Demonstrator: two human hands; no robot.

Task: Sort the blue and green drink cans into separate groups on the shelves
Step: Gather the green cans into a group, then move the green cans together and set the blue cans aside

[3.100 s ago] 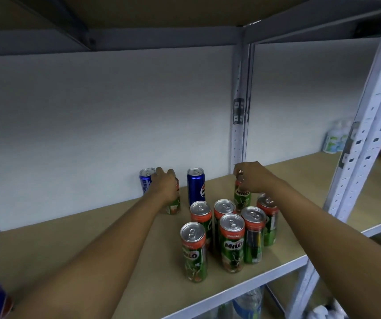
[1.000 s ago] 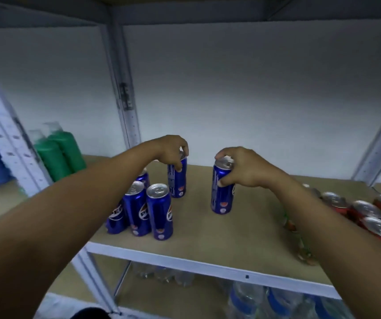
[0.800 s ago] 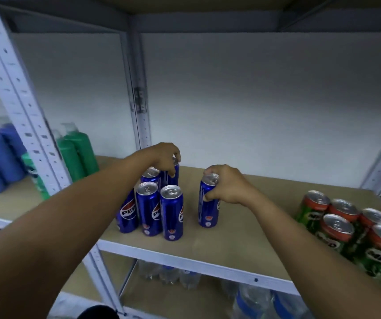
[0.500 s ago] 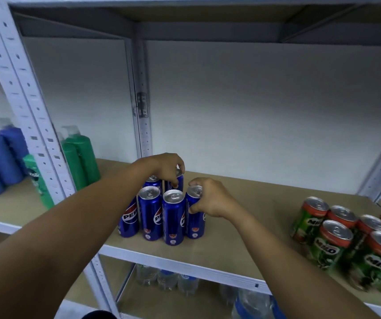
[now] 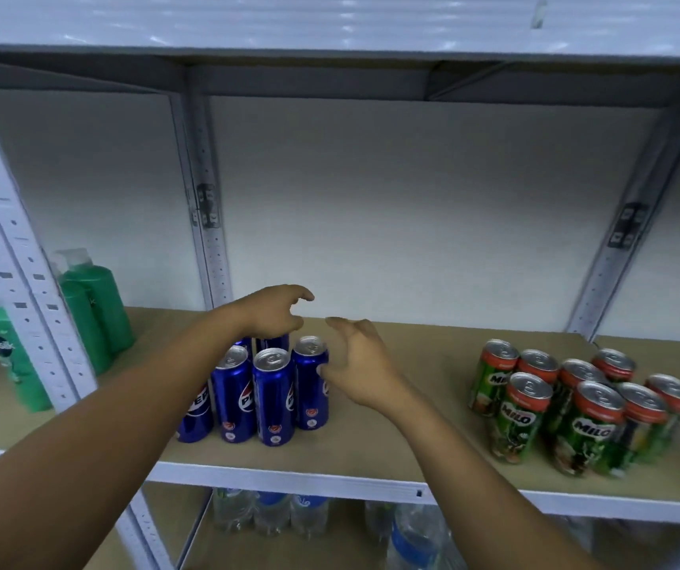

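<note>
— Looking at the hands first: what are they holding?

— Nothing, as far as I am seeing. The left hand (image 5: 274, 312) is hovering above the back of the blue cans (image 5: 272, 399), fingers loosely curled and spread. The right hand (image 5: 357, 364) is sitting just beside the rightmost blue can (image 5: 311, 388), fingers apart, thumb near its upper wall; whether it is touching is hard to tell.

— And the cans themselves?

— The blue ones are standing upright, packed together at the left of the shelf (image 5: 371, 442). The green cans (image 5: 577, 409) are clustering well apart at the right.

— How are they likely handling?

— I am guessing sealed and full, so fairly heavy, stiff-walled, smooth and a bit slippery. The tall slim blue ones are probably tipping easily. Gripping round the upper wall or over the rim is looking safest.

— Anything hidden?

— The left hand and forearm are covering the rear blue cans, so counting them is not possible. The farthest green cans are overlapping and blurring. The bottles (image 5: 272, 514) on the lower shelf are being cut off.
</note>
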